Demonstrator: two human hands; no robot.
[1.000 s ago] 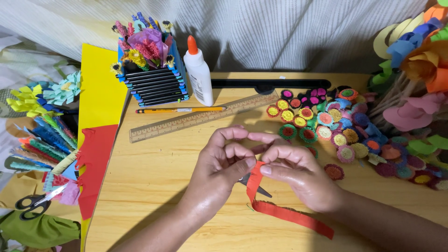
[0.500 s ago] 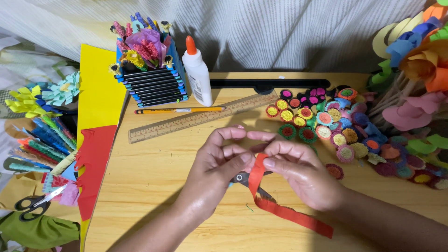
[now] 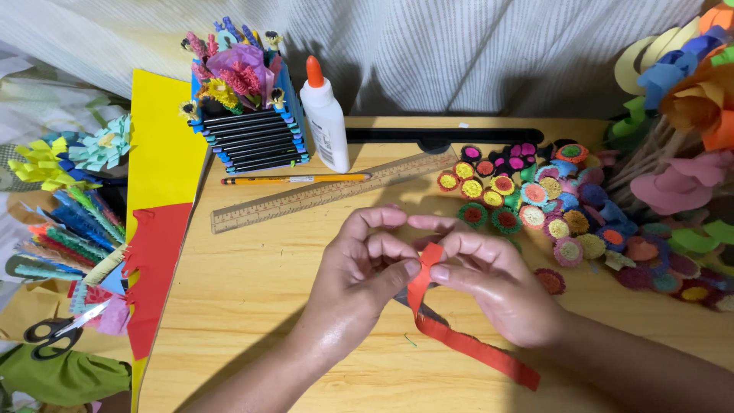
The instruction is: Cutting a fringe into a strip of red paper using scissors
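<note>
Left hand (image 3: 359,268) curled nearly closed, thumb and forefinger pinched on the upper end of a red paper strip (image 3: 459,340). Right hand (image 3: 493,287) likewise curled, thumb and fingertips gripping the same end from the other side, knuckles of both hands almost touching. Strip bent over at the top between the fingers, then trailing down and to the right across the wooden table (image 3: 252,291), its free end lying flat near the right forearm. Something dark and thin just under the hands, beside the strip; possibly a tool, too hidden to tell.

Just beyond the hands, a wooden ruler (image 3: 329,191) lying at a slant, with an orange pencil (image 3: 294,180) alongside and above it. Behind those, a white glue bottle (image 3: 325,122) with an orange cap, upright, and next to it a box of stacked dark rolled tubes (image 3: 256,138) topped with small paper flowers. To the right of the hands, a spread of small rolled paper discs (image 3: 535,199) in many colours, some touching each other. Farther right, large paper flowers on sticks (image 3: 680,130). To the left, a yellow sheet (image 3: 160,153) with a red sheet (image 3: 157,268) overlapping it, fringed paper stems (image 3: 69,222) past them, and scissors (image 3: 53,329) at the far left edge.
</note>
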